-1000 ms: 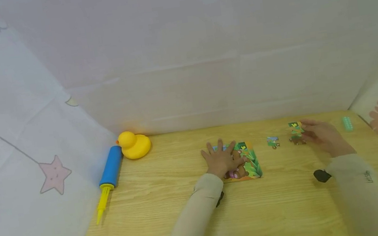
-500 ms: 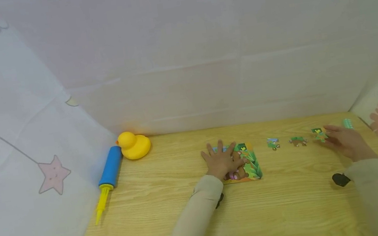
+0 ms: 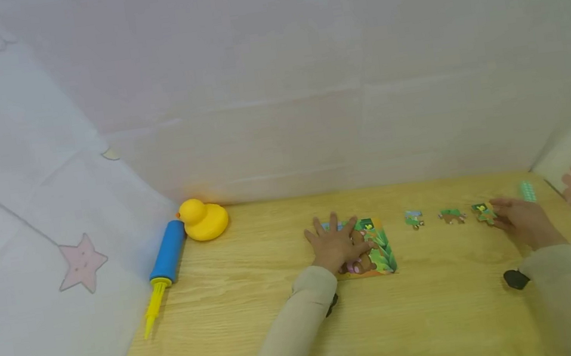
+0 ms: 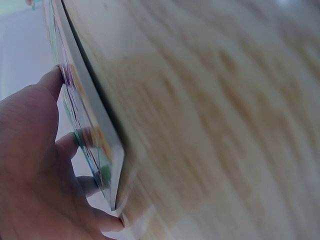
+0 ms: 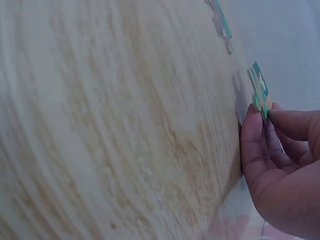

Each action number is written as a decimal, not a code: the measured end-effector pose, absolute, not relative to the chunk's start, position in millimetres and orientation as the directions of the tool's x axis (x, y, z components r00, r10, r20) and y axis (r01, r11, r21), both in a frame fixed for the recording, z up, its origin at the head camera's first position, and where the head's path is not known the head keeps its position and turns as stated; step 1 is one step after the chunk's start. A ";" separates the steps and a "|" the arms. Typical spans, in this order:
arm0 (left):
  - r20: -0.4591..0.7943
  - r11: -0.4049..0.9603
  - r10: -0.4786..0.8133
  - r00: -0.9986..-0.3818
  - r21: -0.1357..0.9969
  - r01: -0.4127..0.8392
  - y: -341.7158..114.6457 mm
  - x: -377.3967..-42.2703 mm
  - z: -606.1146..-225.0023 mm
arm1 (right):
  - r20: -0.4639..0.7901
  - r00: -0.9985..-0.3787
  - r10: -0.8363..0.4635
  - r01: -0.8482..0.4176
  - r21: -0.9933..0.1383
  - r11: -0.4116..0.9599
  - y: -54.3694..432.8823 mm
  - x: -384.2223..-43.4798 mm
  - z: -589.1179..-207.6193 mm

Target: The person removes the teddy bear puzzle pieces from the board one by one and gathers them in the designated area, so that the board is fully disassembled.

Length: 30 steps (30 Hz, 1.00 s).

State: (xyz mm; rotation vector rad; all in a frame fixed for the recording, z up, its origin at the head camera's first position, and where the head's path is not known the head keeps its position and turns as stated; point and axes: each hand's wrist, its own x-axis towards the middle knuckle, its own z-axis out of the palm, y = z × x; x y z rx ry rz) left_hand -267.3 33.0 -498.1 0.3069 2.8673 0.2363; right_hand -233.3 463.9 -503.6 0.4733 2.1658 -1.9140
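Note:
My left hand [image 3: 335,248] rests with spread fingers on a jigsaw puzzle board [image 3: 384,252] showing a cartoon bear and green leaves. The hand hides the board's left part. In the left wrist view its fingertips [image 4: 70,142] touch the board's face. At the right, my right hand [image 3: 527,222] pinches a green and orange puzzle piece [image 3: 482,213] between thumb and fingers. The right wrist view has this piece [image 5: 260,90] tilted and held just above the table. Left of it lie a brown and green puzzle piece [image 3: 452,216] and a blue and green puzzle piece [image 3: 414,219].
A yellow rubber duck [image 3: 205,220] sits at the table's back left, beside a blue and yellow hand pump [image 3: 167,250]. A small light green block [image 3: 527,191] lies behind my right hand. Printed cloth walls [image 3: 281,142] border the wooden table [image 3: 413,323].
My right hand has carried the pinched piece to the right, away from beside the brown piece, then slightly lower. The left hand has stayed on the board.

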 end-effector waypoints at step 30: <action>-0.156 0.964 0.221 -0.963 0.187 0.191 36.0 -270.2 -502.0 | -0.263 -0.962 0.072 0.253 -0.757 0.603 459.3 -231.5 -485.9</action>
